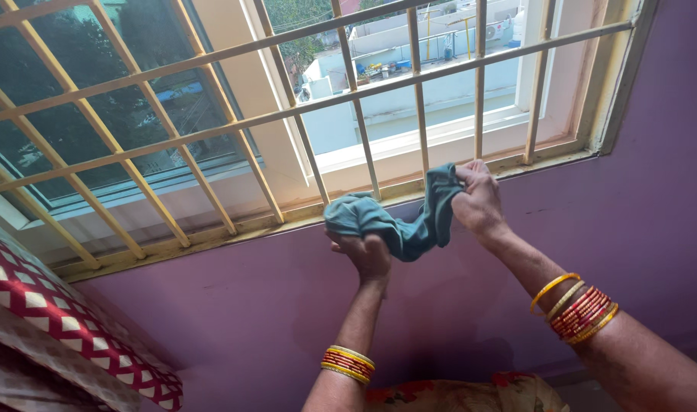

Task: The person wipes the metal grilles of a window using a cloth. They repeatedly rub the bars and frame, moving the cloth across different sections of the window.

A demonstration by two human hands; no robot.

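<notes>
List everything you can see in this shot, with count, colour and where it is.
cloth: one, grey-green, held up between both hands below the window sill
window grille: one, cream bars, across the window
wall: one, purple, under and right of the window
patterned fabric: one, red and white, lower left
bangles: stacks on both wrists, red and gold
left hand: gripping the cloth's left part
right hand: gripping the cloth's right end

Soft matt teal cloth [398, 225] — painted metal window bars [360, 130], matt purple wall [638, 206].
</notes>
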